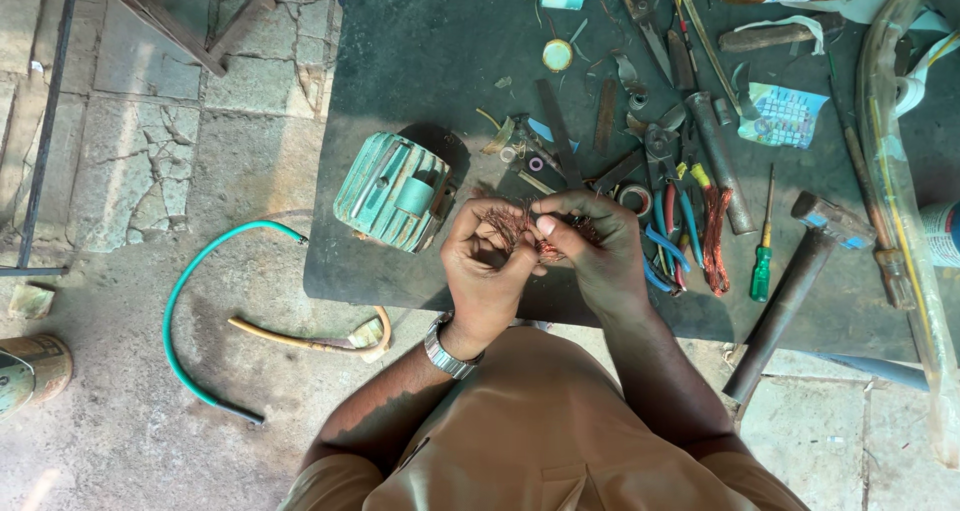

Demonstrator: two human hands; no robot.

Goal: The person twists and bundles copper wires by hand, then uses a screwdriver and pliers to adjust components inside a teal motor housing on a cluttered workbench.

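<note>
Copper wire (522, 229), thin and reddish, sits in a tangled bunch between the two hands, over the near edge of the dark counter (420, 61). Most of the bunch is hidden by the fingers, so how far it runs and where its ends lie cannot be made out. The left hand (487, 261), with a metal watch (447, 349) on its wrist, curls under and around the left side of the tangle, fingers closed on the strands. The right hand (595, 246) meets it from the right, thumb and fingertips pinched together on the same wire, so the two hands touch at the bunch.

Just left of the left hand, near the counter's left edge, lies a green ribbed motor housing (392, 191). To the right of the right hand lie blue-handled pliers (665, 256), partly covered by the hand, and a small coil of orange-red wire (714, 236). Further right are a green-handled screwdriver (763, 261) and a hammer (795, 276) whose handle sticks out past the near edge. The far part of the counter carries a clutter of small tools and scraps too jumbled to tell apart, and the things along the top and right edges are cut off by the frame. On the cracked stone floor (130, 171) to the left lies a green hose (190, 311).
</note>
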